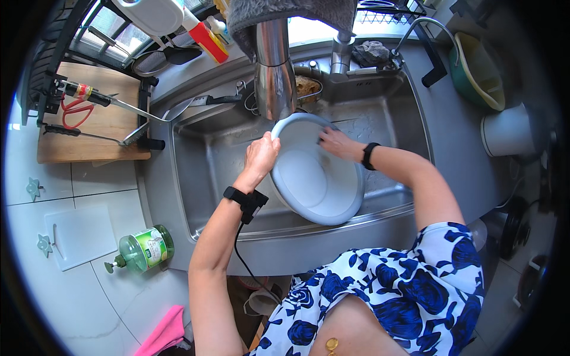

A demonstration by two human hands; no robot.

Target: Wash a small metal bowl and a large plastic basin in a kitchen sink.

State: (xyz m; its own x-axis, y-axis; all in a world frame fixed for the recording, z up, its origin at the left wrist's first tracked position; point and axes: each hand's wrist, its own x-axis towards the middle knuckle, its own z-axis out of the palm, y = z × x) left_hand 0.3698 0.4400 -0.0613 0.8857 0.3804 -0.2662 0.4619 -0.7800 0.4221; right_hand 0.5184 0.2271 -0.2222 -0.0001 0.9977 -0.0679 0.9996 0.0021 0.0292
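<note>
A white plastic basin (303, 175) with a pale blue rim is tilted inside the stainless steel sink (227, 164). My left hand (262, 155) grips its rim on the left, fingers over the edge. Inside the basin, against the upper right of its wall, is my right hand (340, 143), blurred. A small dark item (321, 138), perhaps a scrubbing pad, shows under those fingers; its exact kind is unclear. Directly above the basin's far rim hangs a wide metal faucet column (275, 73), draped with a grey cloth (289, 13).
Left of the sink, a knife (216, 99), turners and red-handled scissors (73, 109) hang by a wooden cutting board (98, 129). A green soap pump bottle (147, 250) stands on the left counter. At right are a green basin (474, 73) and white container (507, 130).
</note>
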